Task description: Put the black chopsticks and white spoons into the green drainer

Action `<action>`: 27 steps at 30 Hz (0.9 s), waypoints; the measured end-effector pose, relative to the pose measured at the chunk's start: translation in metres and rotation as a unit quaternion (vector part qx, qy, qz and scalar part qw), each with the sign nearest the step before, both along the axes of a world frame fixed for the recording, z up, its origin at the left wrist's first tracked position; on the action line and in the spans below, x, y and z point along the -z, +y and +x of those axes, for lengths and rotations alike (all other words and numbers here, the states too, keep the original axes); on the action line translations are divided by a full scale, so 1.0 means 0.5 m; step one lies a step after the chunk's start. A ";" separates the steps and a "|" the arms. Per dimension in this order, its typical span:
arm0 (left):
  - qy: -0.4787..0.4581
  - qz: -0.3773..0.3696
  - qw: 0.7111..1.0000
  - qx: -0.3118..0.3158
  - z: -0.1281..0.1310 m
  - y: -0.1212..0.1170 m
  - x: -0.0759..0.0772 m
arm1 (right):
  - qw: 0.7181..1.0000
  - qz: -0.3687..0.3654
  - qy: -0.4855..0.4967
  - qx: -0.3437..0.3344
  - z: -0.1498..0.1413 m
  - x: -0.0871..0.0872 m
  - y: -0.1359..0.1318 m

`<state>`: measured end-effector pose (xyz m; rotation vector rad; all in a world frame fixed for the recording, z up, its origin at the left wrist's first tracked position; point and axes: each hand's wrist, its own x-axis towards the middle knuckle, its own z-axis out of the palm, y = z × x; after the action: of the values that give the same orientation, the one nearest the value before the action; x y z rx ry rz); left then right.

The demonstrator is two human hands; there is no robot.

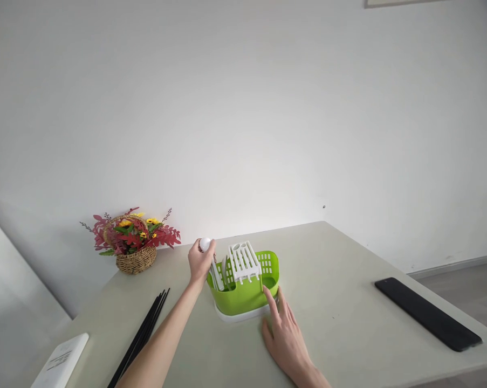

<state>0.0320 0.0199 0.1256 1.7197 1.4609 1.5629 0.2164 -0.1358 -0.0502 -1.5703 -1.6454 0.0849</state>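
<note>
A green cutlery holder (243, 302) with slotted walls stands on a white base tray (229, 318) in the middle of the table. A white slotted rack (245, 261) with round holes spans its top. At the holder's left end, my left hand (200, 261) is closed around a white spoon (205, 244), its rounded end showing above my fist. Beside this hand, a pale curved utensil (224, 269) leans inside the left compartment. My right hand (283, 331) is open, fingers apart, at the holder's front right corner; its fingertips appear to touch the green wall.
Several black chopsticks (148, 323) lie left of my left forearm. A wicker basket of flowers (136, 261) stands against the wall at the back left. A white flat box (61, 361) is at the near left, and a long black case (427, 312) lies by the table's right edge.
</note>
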 end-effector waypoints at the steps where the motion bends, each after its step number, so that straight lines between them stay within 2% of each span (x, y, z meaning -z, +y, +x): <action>1: 0.003 0.001 1.000 0.003 0.000 -0.002 -0.001 | 1.000 0.002 0.000 0.001 0.000 0.000 0.000; 7: 0.102 0.012 0.993 0.053 0.001 -0.025 0.002 | 1.000 0.002 0.000 0.003 0.000 0.000 -0.001; 12: 0.194 0.038 0.979 0.047 -0.002 -0.037 0.013 | 1.000 0.007 0.002 0.003 0.000 0.001 0.000; 16: 0.223 0.084 0.970 0.057 -0.004 -0.035 0.016 | 1.000 0.007 0.003 0.003 0.001 0.002 0.001; 22: 0.248 0.035 0.964 0.092 -0.016 -0.035 0.016 | 1.000 0.003 -0.001 0.006 0.001 0.004 0.001; 27: 0.288 0.034 0.947 0.135 -0.032 -0.042 0.006 | 1.000 0.011 -0.003 0.009 0.001 0.005 0.000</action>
<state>0.0160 -0.0013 0.1224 2.4368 1.3361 1.0203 0.2168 -0.1358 -0.0526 -1.5707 -1.6304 0.0523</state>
